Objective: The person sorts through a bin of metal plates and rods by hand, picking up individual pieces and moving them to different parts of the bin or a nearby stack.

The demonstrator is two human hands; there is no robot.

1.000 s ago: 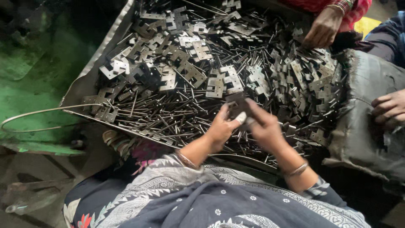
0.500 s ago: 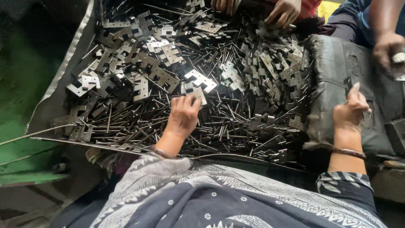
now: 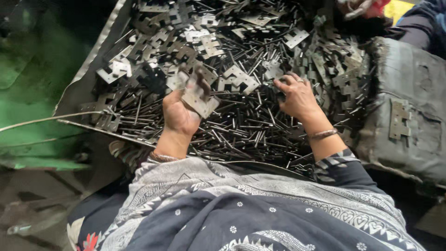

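The left hand (image 3: 179, 114) has its fingers (image 3: 186, 83) closed around a flat metal hinge plate (image 3: 200, 100), lifted just above the heap of pins and plates (image 3: 241, 60). The right hand (image 3: 299, 95), to the right of that held plate, has its fingers (image 3: 283, 86) spread and curled down into the loose steel pins (image 3: 241, 125), grasping nothing that can be made out. Picking goes best, I judge, if one pin is pinched near its end and kept parallel to the plate's knuckle. Right of the heap lies a grey cloth bundle (image 3: 409, 79) with one plate on it; another person's hand (image 3: 357, 7) shows beyond the heap.
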